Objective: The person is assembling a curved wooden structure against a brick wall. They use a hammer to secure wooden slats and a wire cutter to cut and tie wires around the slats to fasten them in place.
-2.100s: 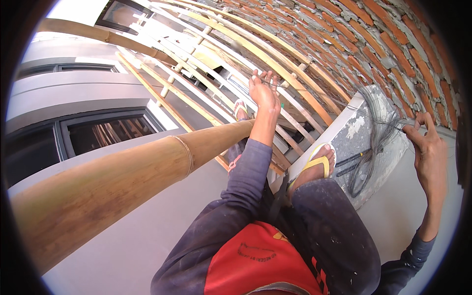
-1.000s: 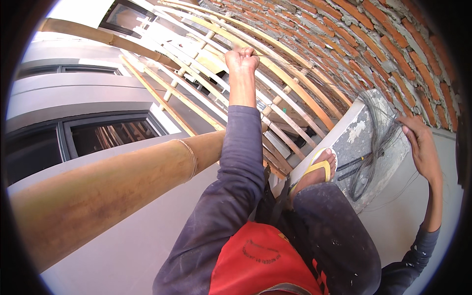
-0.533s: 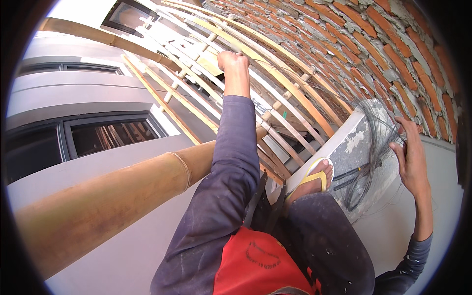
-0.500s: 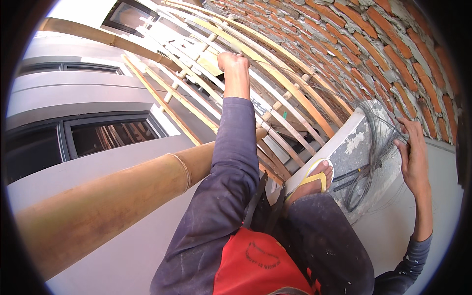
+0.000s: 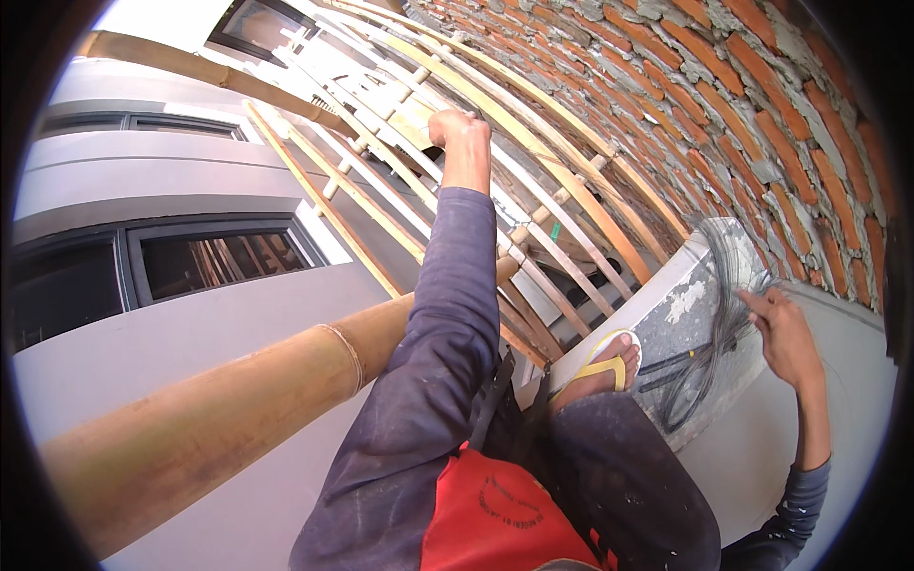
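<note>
My left hand [image 5: 461, 133] is closed in a fist among the wooden strips [image 5: 571, 190], at the end of my outstretched arm. Whatever it grips is hidden by the fingers. Lower right, my right hand [image 5: 788, 335] has its fingertips closed at a bundle of thin grey wire [image 5: 728, 285]. That bundle lies bent in a loop on a paint-spotted grey ledge [image 5: 681, 297]. Beneath the wire rests a dark tool with two long handles [image 5: 666, 373] and a small yellow mark. My foot in a yellow-strapped sandal [image 5: 619, 369] stands beside it.
A thick bamboo pole [image 5: 219, 419] crosses under my left arm, and another bamboo pole [image 5: 190, 68] runs farther off. Rough brickwork [image 5: 705, 105] rises on the right. On the left is a pale wall [image 5: 190, 352] with dark-framed windows [image 5: 224, 265]. Gaps between the strips open downward.
My right hand has moved left and down, its fingers coming closer to the wire bundle. My left fist stays closed in nearly the same place. The view has shifted slightly.
</note>
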### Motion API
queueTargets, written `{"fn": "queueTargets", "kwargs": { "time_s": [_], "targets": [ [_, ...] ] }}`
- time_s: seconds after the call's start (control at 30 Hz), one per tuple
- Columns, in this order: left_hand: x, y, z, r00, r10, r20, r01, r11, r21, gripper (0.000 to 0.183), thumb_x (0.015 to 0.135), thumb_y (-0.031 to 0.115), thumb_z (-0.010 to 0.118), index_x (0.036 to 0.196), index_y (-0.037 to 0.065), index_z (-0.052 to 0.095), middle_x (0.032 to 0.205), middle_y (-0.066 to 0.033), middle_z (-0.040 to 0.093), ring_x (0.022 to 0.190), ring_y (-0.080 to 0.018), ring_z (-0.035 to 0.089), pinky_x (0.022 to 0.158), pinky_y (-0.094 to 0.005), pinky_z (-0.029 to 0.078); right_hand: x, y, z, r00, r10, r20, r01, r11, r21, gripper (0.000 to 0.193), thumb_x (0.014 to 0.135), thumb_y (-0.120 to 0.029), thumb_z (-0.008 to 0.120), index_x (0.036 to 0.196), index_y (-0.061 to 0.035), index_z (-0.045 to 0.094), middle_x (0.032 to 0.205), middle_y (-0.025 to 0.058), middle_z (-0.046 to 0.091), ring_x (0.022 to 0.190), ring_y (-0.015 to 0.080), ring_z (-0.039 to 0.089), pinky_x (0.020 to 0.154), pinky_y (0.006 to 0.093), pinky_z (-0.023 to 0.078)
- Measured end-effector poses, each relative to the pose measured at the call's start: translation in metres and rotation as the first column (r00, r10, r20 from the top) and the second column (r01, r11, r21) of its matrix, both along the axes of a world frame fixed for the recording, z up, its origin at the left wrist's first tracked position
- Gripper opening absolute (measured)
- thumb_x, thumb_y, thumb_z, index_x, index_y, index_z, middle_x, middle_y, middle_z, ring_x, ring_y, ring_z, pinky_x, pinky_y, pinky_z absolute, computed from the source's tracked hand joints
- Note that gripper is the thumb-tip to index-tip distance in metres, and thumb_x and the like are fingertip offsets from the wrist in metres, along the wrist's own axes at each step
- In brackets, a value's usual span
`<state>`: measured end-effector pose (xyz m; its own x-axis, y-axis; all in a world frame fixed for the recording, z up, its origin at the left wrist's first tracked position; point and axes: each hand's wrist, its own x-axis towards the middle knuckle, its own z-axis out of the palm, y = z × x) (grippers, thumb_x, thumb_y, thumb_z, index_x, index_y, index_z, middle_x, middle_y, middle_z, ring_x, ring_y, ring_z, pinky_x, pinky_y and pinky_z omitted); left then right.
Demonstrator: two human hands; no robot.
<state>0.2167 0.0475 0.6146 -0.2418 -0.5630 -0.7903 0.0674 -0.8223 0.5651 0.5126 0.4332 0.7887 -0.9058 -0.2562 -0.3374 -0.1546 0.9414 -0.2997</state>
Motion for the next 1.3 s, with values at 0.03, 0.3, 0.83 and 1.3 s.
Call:
{"fn": "queueTargets", "kwargs": {
  "time_s": [0.03, 0.3, 0.83, 1.3],
  "targets": [
    [0.0, 0.0, -0.001, 0.995, -0.099, -0.027, 0.096, 0.991, -0.097, 0.025, 0.085, 0.021, 0.035, 0.091, 0.004, 0.052, 0.071, -0.0056, 0.047, 0.055, -0.0186, 0.042, 0.046, -0.0346, 0.037, 0.004, -0.008, 0.002, 0.998, 0.043, 0.044, -0.048, 0.993, 0.112, 0.029, 0.078, -0.004, 0.057, 0.104, -0.0148, 0.066, 0.079, 0.0113, 0.056, 0.062, 0.029, 0.057, 0.056, 0.0373, 0.043],
    [0.036, 0.008, -0.016, 0.828, -0.408, -0.385, 0.227, 0.872, -0.435, 0.016, 0.093, 0.016, 0.034, 0.104, 0.012, 0.046, 0.061, 0.0044, 0.038, 0.046, -0.0056, 0.034, 0.039, -0.0219, 0.027, -0.001, -0.065, 0.079, 0.981, 0.174, 0.088, -0.086, 0.794, -0.602, 0.015, 0.073, -0.004, 0.055, 0.083, -0.0074, 0.066, 0.075, 0.0047, 0.05, 0.057, 0.0177, 0.052, 0.052, 0.03, 0.039],
    [0.07, 0.013, 0.016, 0.735, -0.555, -0.389, 0.296, 0.779, -0.553, 0.016, 0.097, 0.017, 0.035, 0.108, 0.008, 0.042, 0.061, 0.0037, 0.032, 0.043, -0.0044, 0.024, 0.036, -0.021, 0.02, 0.053, -0.041, 0.005, 0.917, 0.323, 0.235, -0.283, 0.94, -0.19, 0.032, 0.056, 0.001, 0.061, 0.082, -0.0167, 0.068, 0.086, 0.0028, 0.053, 0.066, 0.0213, 0.059, 0.052, 0.036, 0.045],
    [0.145, 0.04, -0.061, 0.917, -0.283, -0.28, 0.362, 0.886, 0.29, 0.024, 0.083, -0.005, 0.028, 0.103, -0.004, 0.041, 0.075, -0.0066, 0.041, 0.055, -0.0124, 0.04, 0.047, -0.0234, 0.04, -0.022, 0.031, 0.02, 0.757, 0.013, -0.654, -0.04, 0.999, -0.026, 0.046, 0.06, 0.021, 0.05, 0.098, -0.0025, 0.06, 0.096, 0.0153, 0.049, 0.07, 0.0242, 0.053, 0.054, 0.0336, 0.044]
  ]
}}
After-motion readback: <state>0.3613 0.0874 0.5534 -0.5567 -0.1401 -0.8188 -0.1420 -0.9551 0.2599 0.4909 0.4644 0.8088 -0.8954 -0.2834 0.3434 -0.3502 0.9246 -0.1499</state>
